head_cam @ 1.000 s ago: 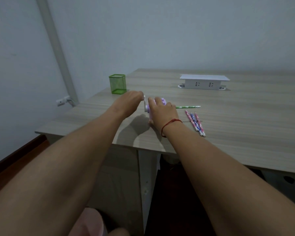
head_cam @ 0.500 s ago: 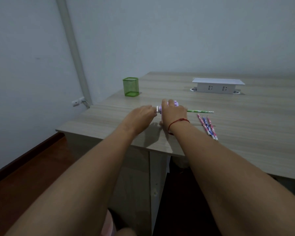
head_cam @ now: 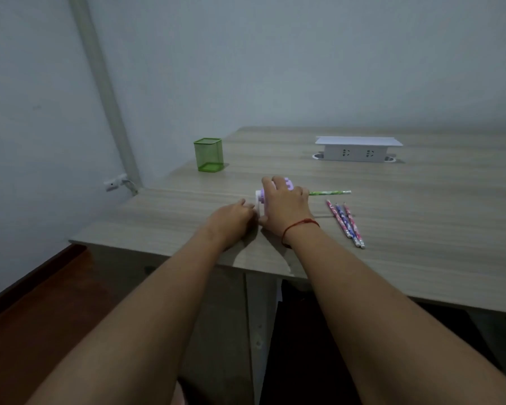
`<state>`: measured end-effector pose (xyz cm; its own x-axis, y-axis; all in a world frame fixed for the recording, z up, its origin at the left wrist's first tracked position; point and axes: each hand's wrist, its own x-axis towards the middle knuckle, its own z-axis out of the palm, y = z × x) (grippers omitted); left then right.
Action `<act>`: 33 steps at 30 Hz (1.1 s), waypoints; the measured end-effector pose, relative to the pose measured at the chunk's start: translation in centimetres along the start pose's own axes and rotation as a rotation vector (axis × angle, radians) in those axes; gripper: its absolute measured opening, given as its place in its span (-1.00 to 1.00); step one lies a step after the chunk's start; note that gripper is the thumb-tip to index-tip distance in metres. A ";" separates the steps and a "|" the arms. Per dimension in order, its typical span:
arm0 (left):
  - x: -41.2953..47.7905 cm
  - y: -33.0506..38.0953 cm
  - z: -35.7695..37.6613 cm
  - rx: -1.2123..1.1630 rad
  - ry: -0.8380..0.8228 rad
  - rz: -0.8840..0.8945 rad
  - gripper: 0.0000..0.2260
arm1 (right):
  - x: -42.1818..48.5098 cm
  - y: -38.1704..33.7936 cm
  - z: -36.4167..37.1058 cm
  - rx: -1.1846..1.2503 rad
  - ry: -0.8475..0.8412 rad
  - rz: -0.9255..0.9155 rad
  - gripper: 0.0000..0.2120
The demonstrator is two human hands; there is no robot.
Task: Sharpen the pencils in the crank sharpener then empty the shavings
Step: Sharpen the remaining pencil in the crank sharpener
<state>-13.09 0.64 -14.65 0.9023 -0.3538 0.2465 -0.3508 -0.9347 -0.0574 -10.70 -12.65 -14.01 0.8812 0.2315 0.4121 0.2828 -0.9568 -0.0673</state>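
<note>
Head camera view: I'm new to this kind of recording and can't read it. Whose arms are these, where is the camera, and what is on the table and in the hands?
There is no machine here. A person wears a camera on the head, so you look forward and down along their own two arms. The right hand, with a red string at the wrist, grips a purple sharpener from above and steadies it on the table. The left hand holds the white crank at the sharpener's left end. A green pencil sticks out of its right side. Three more pencils lie together on the table, right of that hand. Further back stand a green mesh cup and a white socket box.
</note>
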 end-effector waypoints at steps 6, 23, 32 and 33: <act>3.9 -1.9 -1.9 0.200 0.064 0.064 -0.83 | 0.4 0.3 0.5 0.023 0.002 -0.013 -0.30; 1.5 -1.4 -3.6 -0.007 0.392 0.210 -0.89 | 1.7 -0.4 -0.8 -0.089 -0.096 0.081 -0.54; -0.6 0.3 0.8 0.008 0.224 0.044 -0.85 | 1.0 -0.6 -0.9 -0.045 -0.081 0.081 -0.55; -0.4 0.2 0.9 0.002 0.188 0.018 -0.84 | 1.0 -0.6 -0.8 -0.051 -0.084 0.080 -0.53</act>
<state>-13.28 0.53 -15.63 0.8329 -0.3580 0.4222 -0.3660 -0.9283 -0.0650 -10.27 -11.95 -12.84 0.9293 0.1662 0.3299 0.1928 -0.9800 -0.0496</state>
